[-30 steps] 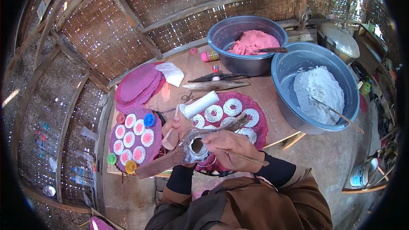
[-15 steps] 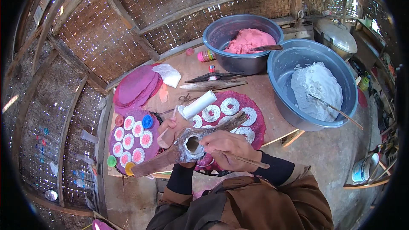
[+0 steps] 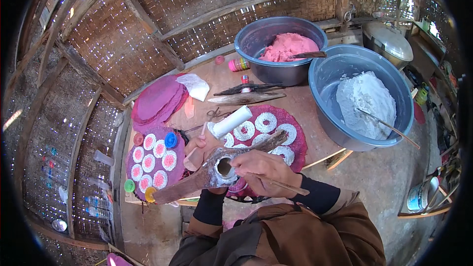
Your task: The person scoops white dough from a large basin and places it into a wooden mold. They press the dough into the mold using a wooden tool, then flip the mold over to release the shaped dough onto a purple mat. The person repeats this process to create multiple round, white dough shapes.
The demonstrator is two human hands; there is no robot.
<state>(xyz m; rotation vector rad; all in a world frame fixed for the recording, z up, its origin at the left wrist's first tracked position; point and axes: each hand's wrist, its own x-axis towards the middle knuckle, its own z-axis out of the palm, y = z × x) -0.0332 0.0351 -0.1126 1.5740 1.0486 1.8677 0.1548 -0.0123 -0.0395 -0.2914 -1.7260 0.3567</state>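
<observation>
In the middle is a wooden press [image 3: 185, 189] with two rough arms and a round, white-smeared hole. Beyond it stands a tilted white cylinder [image 3: 231, 121], with my left hand [image 3: 196, 150] close by its lower end. My left forearm passes behind the press, and the curled fingers appear to grip it from its far side; the contact is partly hidden. My right hand [image 3: 268, 168] is closed around a thin wooden stick [image 3: 281, 184], its fingers at the hole's rim. Behind the press, white rings [image 3: 266, 122] lie on a round magenta mesh sheet [image 3: 295, 155].
At left, pink-centred white rounds [image 3: 169, 160] lie on another mesh sheet, edged by coloured lids [image 3: 170, 140]. Stacked sheets [image 3: 156, 99] and wooden pieces [image 3: 246, 98] lie farther back. Two large basins hold pink dough [image 3: 288, 48] and a white mass [image 3: 367, 99]. A lidded pot [image 3: 389, 42] stands behind.
The white cylinder and my left hand's fingers have shifted very slightly. The press and my right hand with the stick are almost unmoved.
</observation>
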